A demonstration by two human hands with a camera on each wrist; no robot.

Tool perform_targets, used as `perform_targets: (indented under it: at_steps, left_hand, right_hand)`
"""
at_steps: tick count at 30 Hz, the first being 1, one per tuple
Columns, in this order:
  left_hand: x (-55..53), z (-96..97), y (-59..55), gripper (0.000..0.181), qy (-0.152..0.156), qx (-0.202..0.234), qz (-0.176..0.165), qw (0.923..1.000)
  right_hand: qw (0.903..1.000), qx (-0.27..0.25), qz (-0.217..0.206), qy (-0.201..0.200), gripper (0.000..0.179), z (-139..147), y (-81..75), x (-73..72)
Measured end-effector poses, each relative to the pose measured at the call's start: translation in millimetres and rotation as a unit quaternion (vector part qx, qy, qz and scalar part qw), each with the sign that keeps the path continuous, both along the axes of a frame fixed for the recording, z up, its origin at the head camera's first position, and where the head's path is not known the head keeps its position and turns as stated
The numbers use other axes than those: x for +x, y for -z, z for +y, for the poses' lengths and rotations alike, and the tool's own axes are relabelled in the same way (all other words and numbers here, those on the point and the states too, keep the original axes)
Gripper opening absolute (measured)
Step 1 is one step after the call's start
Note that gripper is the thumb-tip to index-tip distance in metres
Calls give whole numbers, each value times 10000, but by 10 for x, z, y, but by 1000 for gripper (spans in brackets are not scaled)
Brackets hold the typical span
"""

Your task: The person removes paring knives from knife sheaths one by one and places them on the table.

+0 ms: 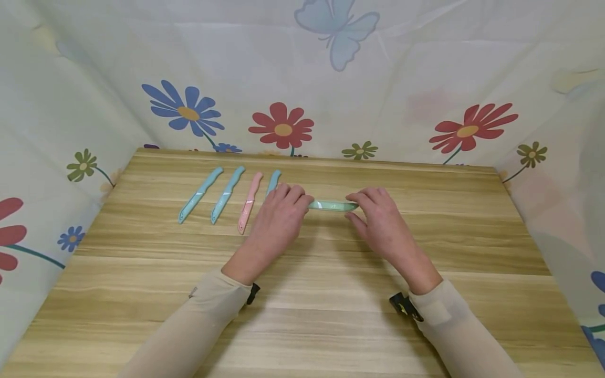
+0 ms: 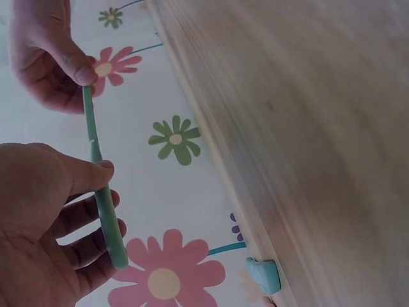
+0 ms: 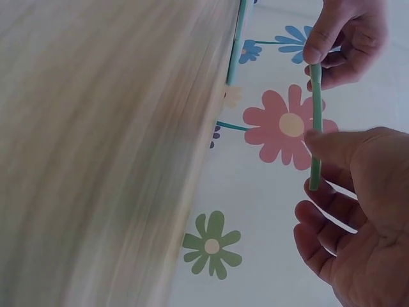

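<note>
A green paring knife [image 1: 333, 206] in a matching sheath is held level above the table between both hands. My left hand [image 1: 282, 212] grips its handle, thumb on one side and fingers on the other, as the left wrist view shows along the green handle [image 2: 108, 217]. At the sheath's tip end, my right hand [image 1: 380, 218] pinches it between thumb and fingers; the right wrist view has the thumb across the sheath [image 3: 317, 109]. Just beyond the left hand lies a blue knife [image 1: 273, 181], its lower part hidden by that hand.
Left of the hands, two sheathed blue knives [image 1: 200, 194] and a pink knife [image 1: 250, 202] lie slanted in a row on the wooden table [image 1: 331, 315]. A flowered cloth [image 1: 402, 79] hangs behind the table's back edge and along both sides.
</note>
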State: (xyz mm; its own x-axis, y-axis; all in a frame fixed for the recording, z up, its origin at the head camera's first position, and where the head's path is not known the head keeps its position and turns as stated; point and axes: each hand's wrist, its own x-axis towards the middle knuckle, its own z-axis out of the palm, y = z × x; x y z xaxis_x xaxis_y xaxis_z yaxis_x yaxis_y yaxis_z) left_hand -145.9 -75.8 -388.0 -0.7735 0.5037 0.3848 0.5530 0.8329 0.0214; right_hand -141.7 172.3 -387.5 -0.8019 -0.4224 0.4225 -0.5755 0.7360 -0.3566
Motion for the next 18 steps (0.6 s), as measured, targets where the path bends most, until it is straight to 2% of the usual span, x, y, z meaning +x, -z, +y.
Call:
perform_targets:
  at_steps: [3, 6, 11, 18]
  left_hand:
    - [6, 3, 5, 21, 34, -16, 9, 10000]
    - [16, 16, 3, 21, 69, -29, -19, 10000]
    - [42, 41, 3, 20, 99, -74, -79, 9999]
    - [88, 80, -4, 19, 209, -38, 17, 9998]
  right_hand:
    - [9998, 159, 82, -23, 51, -3, 0, 7]
    - [9992, 344, 190, -69, 58, -12, -5, 18]
    - [9975, 599, 322, -203, 60, -53, -16, 51]
    - [9959, 794, 356, -262, 56, -135, -35, 107]
